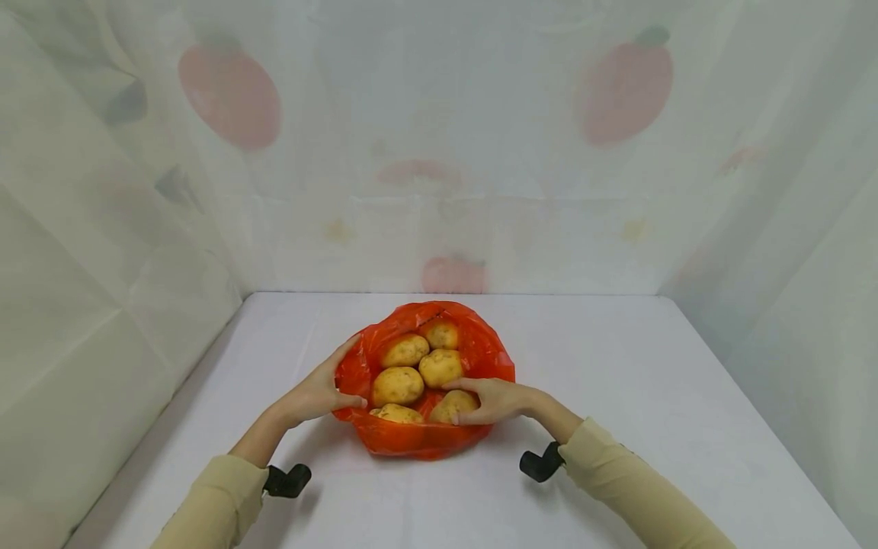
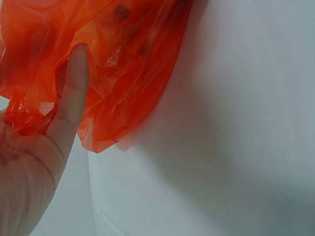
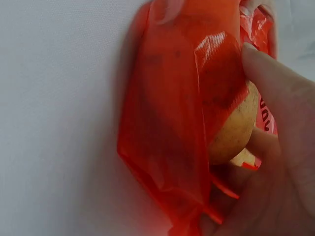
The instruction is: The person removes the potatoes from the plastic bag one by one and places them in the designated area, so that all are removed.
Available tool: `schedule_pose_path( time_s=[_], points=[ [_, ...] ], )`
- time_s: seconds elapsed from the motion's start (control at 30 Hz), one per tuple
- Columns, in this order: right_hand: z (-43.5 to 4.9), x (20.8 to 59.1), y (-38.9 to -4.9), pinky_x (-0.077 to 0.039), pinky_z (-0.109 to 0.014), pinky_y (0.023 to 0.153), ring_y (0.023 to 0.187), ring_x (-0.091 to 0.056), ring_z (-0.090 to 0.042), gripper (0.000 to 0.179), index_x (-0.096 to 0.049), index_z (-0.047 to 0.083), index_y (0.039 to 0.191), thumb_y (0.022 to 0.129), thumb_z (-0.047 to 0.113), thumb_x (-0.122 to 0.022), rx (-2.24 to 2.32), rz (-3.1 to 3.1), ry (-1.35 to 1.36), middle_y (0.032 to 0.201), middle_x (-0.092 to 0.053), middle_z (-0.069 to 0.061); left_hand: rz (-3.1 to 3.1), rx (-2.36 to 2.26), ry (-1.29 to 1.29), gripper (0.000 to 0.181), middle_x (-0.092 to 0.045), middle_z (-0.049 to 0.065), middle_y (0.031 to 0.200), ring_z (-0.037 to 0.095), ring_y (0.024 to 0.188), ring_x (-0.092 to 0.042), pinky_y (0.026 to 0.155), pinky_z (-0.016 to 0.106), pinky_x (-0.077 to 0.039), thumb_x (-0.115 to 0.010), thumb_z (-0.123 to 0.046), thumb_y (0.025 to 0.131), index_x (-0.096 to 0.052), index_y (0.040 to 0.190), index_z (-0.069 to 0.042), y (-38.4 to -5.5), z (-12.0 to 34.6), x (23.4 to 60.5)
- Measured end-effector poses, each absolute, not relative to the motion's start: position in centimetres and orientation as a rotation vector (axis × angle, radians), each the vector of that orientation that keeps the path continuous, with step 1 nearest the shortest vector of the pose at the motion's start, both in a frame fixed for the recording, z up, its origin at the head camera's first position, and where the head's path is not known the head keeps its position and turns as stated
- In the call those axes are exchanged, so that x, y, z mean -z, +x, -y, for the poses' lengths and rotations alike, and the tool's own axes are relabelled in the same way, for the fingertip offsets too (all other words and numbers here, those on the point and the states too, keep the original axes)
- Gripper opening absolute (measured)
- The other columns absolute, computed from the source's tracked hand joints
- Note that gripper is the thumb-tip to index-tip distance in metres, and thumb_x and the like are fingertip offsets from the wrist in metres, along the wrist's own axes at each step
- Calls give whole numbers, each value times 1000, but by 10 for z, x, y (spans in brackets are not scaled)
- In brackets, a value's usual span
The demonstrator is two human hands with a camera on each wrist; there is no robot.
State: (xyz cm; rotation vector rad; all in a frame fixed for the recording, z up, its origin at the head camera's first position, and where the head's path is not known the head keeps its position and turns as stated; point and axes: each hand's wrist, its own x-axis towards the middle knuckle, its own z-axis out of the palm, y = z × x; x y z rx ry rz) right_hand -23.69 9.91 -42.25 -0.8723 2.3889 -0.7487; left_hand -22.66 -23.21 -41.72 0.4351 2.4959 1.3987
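Lower centre: your right hand (image 1: 495, 401) pinching oval yellow potato (image 1: 447, 407); left hand (image 1: 319, 390), spread, touching red plastic bag (image 1: 428, 441), tearable if tugged.

The place looks like a screened-off booth built around a white table (image 1: 604, 366), like a small recording corner; whether it stands in a home, a lab or an office cannot be told. Beyond the table's far edge hangs a pale back curtain (image 1: 425, 114), creased, with blurred red fruit shapes (image 1: 229, 95) and faint yellow marks (image 1: 338, 231). Another pale sheet (image 1: 82, 229) closes the table's left side, with folds and grey patches (image 1: 126, 103), and a plainer side curtain (image 1: 809, 191) closes its right. Over the table's near part, black wrist cameras (image 1: 288, 481) at both cuffs fit a recording set-up.
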Motion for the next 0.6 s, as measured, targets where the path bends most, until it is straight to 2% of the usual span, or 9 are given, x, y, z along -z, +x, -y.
schedule_pose_path(
  time_s=[0.23, 0.6],
  points=[
    [-102, 430, -238, -38, -42, 101, 120, -43, -15, 55, -46, 25, 133, 84, 43, -63, 820, -2336, -884, 131, -48, 7, -2503, -1394, 424, 103, -19, 5, 151, 34, 134, -24, 102, 58, -31, -79, -19, 71, -11, 147, -35, -228, 233, 419],
    [-106, 438, -238, -39, -41, 99, 118, -44, -12, 53, -48, 28, 129, 82, 44, -65, 953, -2323, -873, 126, -50, 12, -2522, -1367, 416, 103, -17, 8, 152, 37, 135, -22, 102, 60, -30, -78, -19, 72, -9, 148, -32, -228, 231, 417]
  ],
)
